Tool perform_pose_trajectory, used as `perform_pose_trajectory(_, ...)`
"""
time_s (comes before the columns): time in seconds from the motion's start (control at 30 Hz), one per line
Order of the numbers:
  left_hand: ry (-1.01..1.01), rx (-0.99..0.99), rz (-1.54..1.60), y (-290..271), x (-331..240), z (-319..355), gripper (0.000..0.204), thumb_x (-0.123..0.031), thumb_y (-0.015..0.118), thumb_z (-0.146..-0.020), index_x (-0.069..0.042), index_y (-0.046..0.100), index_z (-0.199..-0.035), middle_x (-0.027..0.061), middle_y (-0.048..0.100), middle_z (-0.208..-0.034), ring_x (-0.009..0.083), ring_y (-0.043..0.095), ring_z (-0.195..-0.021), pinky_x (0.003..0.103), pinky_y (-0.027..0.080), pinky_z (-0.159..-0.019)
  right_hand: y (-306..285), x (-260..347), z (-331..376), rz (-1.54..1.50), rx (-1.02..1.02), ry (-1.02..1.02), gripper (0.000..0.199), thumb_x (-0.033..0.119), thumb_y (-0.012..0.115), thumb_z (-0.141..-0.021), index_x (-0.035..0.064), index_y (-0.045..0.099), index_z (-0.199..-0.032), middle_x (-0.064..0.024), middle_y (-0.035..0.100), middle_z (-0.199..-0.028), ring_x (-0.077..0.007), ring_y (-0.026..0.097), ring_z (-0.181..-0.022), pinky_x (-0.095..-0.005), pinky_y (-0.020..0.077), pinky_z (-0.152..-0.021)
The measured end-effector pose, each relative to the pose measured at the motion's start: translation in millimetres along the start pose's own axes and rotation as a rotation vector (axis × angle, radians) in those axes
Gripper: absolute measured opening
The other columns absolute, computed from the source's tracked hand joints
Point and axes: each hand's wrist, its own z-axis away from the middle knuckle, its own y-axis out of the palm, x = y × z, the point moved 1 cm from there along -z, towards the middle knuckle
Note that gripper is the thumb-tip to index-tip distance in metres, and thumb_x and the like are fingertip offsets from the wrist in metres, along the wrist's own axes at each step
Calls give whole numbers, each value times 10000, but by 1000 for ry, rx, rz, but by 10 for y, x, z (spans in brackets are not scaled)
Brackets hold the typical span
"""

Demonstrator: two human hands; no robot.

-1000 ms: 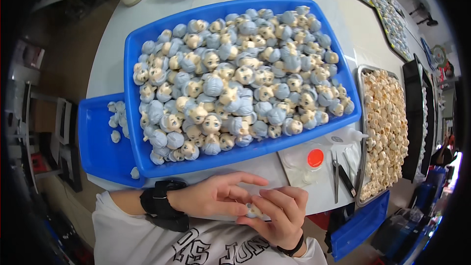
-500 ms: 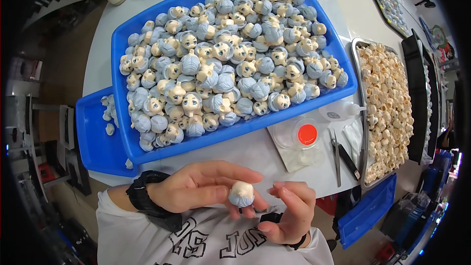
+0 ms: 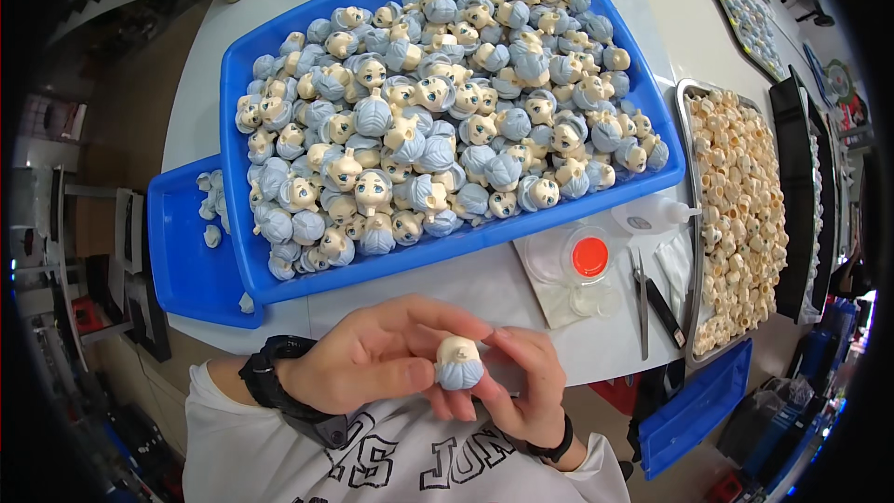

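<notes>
A small doll head (image 3: pixel 459 363) with pale blue hair and a cream part on top is in front of my body, beyond the table's near edge. My left hand (image 3: pixel 377 359) grips it from the left between thumb and bent fingers. From the right, my right hand (image 3: pixel 531 377) closes around it, thumb against its lower right side and forefinger near the left fingertips. Its face is not visible. Beyond my hands, a large blue tray (image 3: pixel 447 247) is heaped with similar blue-haired doll heads (image 3: pixel 372 188), lying at all angles.
Left is a smaller blue tray (image 3: pixel 200 270) holding a few pale blue pieces. Right of centre are a clear jar with a red disc (image 3: pixel 589 257), a white squeeze bottle (image 3: pixel 652 214), tweezers (image 3: pixel 643 307) and a black-handled tool (image 3: pixel 666 312). A metal tray (image 3: pixel 686 130) holds hollow cream parts.
My right hand has moved left, from apart to touching the doll head. The head has turned slightly in my left hand. The whole view has shifted a little.
</notes>
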Motion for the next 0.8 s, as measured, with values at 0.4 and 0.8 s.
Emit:
perform_pose_trajectory(0.4,80,-104,-161,149,-9,-11,284,-26,479,-878,-41,427,-1157,388,455,-1139,297,645,-816,291,554,-670,84,-135,29,102,56,-129,474,5,672,-580,-12,579,-1045,-120,606,-841,-236,557,-634,-311,438,-542)
perform_pose_trajectory(0.8,48,-163,-128,170,51,-7,368,-3,567,-832,-26,429,-1173,378,500,-1084,292,648,-808,310,557,-635,72,-105,36,113,36,-126,421,22,673,-602,6,601,-1016,-92,609,-811,-212,546,-612,-300,418,-528)
